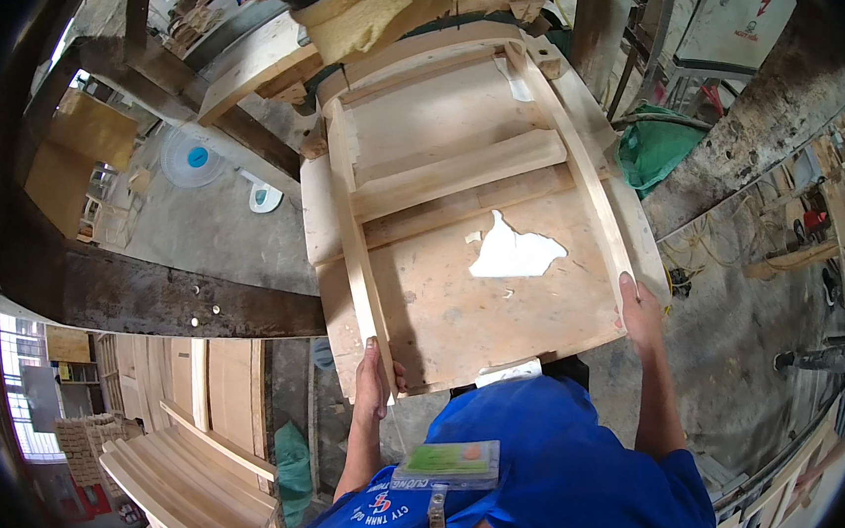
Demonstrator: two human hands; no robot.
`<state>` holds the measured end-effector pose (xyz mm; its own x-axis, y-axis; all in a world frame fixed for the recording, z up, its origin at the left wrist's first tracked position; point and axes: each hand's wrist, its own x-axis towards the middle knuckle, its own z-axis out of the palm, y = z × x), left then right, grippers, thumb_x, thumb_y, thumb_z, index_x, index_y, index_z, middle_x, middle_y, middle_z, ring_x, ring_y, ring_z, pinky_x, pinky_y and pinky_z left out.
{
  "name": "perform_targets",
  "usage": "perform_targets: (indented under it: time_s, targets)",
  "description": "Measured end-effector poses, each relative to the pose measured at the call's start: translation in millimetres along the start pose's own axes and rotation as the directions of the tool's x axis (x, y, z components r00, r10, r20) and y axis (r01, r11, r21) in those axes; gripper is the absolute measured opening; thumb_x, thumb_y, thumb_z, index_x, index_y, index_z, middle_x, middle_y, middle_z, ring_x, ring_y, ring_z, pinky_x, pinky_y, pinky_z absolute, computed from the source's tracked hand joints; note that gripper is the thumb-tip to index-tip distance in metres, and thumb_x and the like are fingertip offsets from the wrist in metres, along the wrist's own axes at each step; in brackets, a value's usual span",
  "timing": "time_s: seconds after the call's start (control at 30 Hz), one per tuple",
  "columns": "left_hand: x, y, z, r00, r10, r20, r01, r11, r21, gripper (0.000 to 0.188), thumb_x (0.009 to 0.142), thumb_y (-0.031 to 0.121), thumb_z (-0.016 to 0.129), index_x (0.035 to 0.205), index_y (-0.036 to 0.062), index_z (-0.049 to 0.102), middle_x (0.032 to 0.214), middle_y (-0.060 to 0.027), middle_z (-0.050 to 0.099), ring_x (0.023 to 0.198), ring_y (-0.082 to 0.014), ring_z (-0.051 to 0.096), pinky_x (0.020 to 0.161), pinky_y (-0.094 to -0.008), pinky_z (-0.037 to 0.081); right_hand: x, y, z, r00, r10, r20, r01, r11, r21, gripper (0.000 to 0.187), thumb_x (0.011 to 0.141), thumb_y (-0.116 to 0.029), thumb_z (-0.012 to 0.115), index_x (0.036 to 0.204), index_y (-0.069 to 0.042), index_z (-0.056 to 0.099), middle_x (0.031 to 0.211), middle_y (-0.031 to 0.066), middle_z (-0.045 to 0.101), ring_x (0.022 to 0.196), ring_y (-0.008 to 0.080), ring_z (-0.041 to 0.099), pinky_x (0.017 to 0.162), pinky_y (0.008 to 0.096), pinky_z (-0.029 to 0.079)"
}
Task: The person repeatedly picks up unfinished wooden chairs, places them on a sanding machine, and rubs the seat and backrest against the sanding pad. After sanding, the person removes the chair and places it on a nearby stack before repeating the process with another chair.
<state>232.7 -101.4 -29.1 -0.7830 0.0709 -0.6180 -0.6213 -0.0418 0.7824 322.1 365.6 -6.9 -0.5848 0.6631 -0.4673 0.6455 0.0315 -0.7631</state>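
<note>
A pale wooden chair frame (464, 173), with two long side rails, a broad cross slat and a curved far rail, lies over a plywood board (438, 325). My left hand (374, 379) is wrapped round the near end of its left rail. Gripping the near end of the right rail is my right hand (639, 313), its thumb on top. Between the rails, a torn white sheet (516, 249) rests on the board with small scraps beside it. The far end of the frame lies close to a yellowish foam-like block (373, 12), which hides part of what is behind.
Dark machine beams stand on the left (192, 296) and right (760, 132). A white fan (193, 157) is on the floor at left. Wooden parts (188, 474) are stacked at lower left. A green bag (658, 149) hangs near the right beam. Someone's leg (817, 357) shows at far right.
</note>
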Motion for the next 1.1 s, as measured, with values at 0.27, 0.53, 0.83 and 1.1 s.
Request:
perform_targets:
  time_s: [0.27, 0.53, 0.83, 1.1]
  targets:
    - [5.9, -6.5, -1.0, 1.000, -0.009, 0.007, 0.010, 0.999, -0.032, 0.067, 0.105, 0.064, 0.044, 0.127, 0.0013, 0.056, 0.073, -0.0109, 0.062, 0.054, -0.0187, 0.061, 0.047, -0.0327, 0.051, 7.2, 9.5, 0.2, 0.996, 0.042, 0.076, -0.042, 0.999, 0.005, 0.066, 0.100, -0.063, 0.054, 0.115, 0.000, 0.067, 0.090, 0.0125, 0.065, 0.074, 0.0182, 0.065, 0.061, 0.0328, 0.054]
    - [4.1, -6.1, 0.6, 1.000, -0.013, -0.013, 0.013, 1.000, -0.005, 0.070, 0.103, 0.067, 0.045, 0.125, 0.0011, 0.055, 0.072, -0.0104, 0.062, 0.054, -0.0186, 0.061, 0.047, -0.0332, 0.051, 14.2, 16.0, 2.7, 0.998, -0.006, 0.056, 0.003, 0.999, 0.038, 0.070, 0.101, -0.063, 0.053, 0.123, 0.002, 0.064, 0.091, 0.0118, 0.064, 0.073, 0.0186, 0.063, 0.059, 0.0335, 0.054]
    - [2.4, -1.8, 1.3, 0.999, -0.041, -0.015, 0.041, 0.999, 0.002, 0.064, 0.104, 0.065, 0.045, 0.118, 0.0034, 0.056, 0.074, -0.0105, 0.063, 0.055, -0.0191, 0.062, 0.048, -0.0333, 0.053, 8.9, 3.7, -3.7, 0.994, 0.032, 0.101, -0.029, 0.999, -0.031, 0.069, 0.103, -0.061, 0.050, 0.125, 0.003, 0.063, 0.091, 0.0129, 0.065, 0.073, 0.0186, 0.064, 0.059, 0.0337, 0.054]
    - [0.7, -3.4, 2.3, 0.999, -0.038, -0.030, 0.037, 0.999, -0.029, 0.067, 0.105, 0.064, 0.044, 0.128, 0.0026, 0.057, 0.073, -0.0102, 0.063, 0.055, -0.0181, 0.061, 0.049, -0.0321, 0.052, 4.3, -0.5, -5.6, 0.997, 0.008, 0.080, -0.004, 0.999, -0.054, 0.069, 0.103, -0.063, 0.049, 0.119, 0.002, 0.065, 0.081, 0.0116, 0.064, 0.065, 0.0186, 0.063, 0.060, 0.0341, 0.053]
